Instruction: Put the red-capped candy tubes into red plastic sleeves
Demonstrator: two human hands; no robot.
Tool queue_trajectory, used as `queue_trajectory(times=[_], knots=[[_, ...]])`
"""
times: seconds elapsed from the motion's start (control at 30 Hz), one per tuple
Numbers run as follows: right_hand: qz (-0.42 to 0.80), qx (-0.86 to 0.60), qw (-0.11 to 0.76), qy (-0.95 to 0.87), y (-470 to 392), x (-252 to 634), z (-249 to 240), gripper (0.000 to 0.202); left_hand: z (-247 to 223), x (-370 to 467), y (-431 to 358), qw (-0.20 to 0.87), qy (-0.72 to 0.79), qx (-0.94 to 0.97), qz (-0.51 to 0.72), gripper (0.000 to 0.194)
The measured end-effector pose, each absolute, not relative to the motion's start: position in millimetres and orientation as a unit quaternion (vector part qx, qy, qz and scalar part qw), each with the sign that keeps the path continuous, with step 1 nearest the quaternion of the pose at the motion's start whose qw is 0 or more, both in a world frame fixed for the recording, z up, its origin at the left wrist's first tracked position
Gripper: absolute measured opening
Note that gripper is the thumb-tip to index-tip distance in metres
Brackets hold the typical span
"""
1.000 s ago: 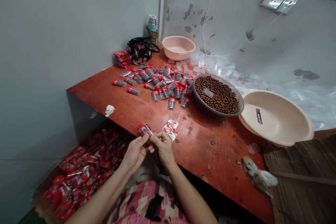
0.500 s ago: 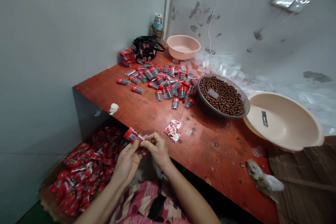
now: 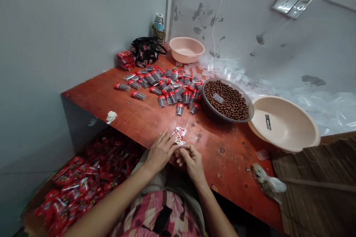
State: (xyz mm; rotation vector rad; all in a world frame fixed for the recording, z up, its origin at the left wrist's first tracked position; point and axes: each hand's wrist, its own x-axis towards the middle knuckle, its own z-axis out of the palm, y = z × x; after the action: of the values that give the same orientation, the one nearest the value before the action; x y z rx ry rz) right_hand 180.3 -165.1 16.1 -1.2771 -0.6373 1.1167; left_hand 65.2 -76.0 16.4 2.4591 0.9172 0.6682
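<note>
Flat red printed wrappers (image 3: 180, 136) lie near the table's front edge. My left hand (image 3: 160, 152) is open, its fingers stretched flat on the wrappers' left side. At their near edge, my right hand (image 3: 191, 160) is closed with its fingertips pinched together by my left thumb. Whatever sits in that pinch is hidden. Farther back lie several small clear containers with red caps (image 3: 178, 96) and dark contents. Below the table's left side, many red-wrapped packets (image 3: 80, 189) fill a large box.
A grey bowl of brown balls (image 3: 226, 100) holds a small clear container. Beside it stands a large cream basin (image 3: 289, 126), with a pink basin (image 3: 187, 49) farther back. Clear plastic pieces (image 3: 267, 85) pile along the wall. A knotted plastic bag (image 3: 268, 183) and cardboard (image 3: 314, 181) lie right.
The red-wrapped packet that both hands held near the box is out of them. Both hands have moved right to the flat wrappers, and the left has opened. The view has turned slightly.
</note>
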Motion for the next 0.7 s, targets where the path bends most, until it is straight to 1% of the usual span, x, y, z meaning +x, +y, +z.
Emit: queue_trajectory(times=[0.07, 0.1, 0.17, 0.23, 0.37, 0.47, 0.5, 0.57, 0.63, 0.7], knots=[[0.473, -0.567, 0.615, -0.276, -169, 187, 13, 0.019, 11, 81, -69, 0.133, 0.322, 0.915, 0.203, 0.037], [0.47, -0.571, 0.614, -0.276, -171, 189, 12, 0.019, 7, 85, -67, 0.114, 0.324, 0.918, 0.198, 0.035], [0.465, -0.577, 0.61, -0.279, -173, 195, 9, 0.02, 3, 86, -67, 0.125, 0.328, 0.911, 0.217, 0.031], [0.448, -0.59, 0.609, -0.284, -172, 200, 7, 0.02, 0, 84, -69, 0.181, 0.33, 0.889, 0.263, 0.028], [0.388, -0.615, 0.62, -0.296, -158, 207, 9, 0.018, 3, 81, -71, 0.338, 0.332, 0.812, 0.34, 0.027], [0.392, -0.595, 0.635, -0.297, -144, 209, 12, 0.029, 14, 83, -73, 0.435, 0.332, 0.752, 0.368, 0.026], [0.406, -0.583, 0.638, -0.297, -139, 210, 13, 0.031, 18, 83, -74, 0.453, 0.328, 0.74, 0.372, 0.026], [0.433, -0.561, 0.645, -0.284, -132, 212, 16, 0.029, 29, 81, -76, 0.471, 0.331, 0.719, 0.389, 0.027], [0.449, -0.545, 0.66, -0.256, -126, 214, 19, 0.024, 36, 78, -78, 0.485, 0.364, 0.673, 0.422, 0.035], [0.448, -0.533, 0.682, -0.223, -121, 213, 22, 0.022, 40, 74, -81, 0.522, 0.416, 0.597, 0.444, 0.042]])
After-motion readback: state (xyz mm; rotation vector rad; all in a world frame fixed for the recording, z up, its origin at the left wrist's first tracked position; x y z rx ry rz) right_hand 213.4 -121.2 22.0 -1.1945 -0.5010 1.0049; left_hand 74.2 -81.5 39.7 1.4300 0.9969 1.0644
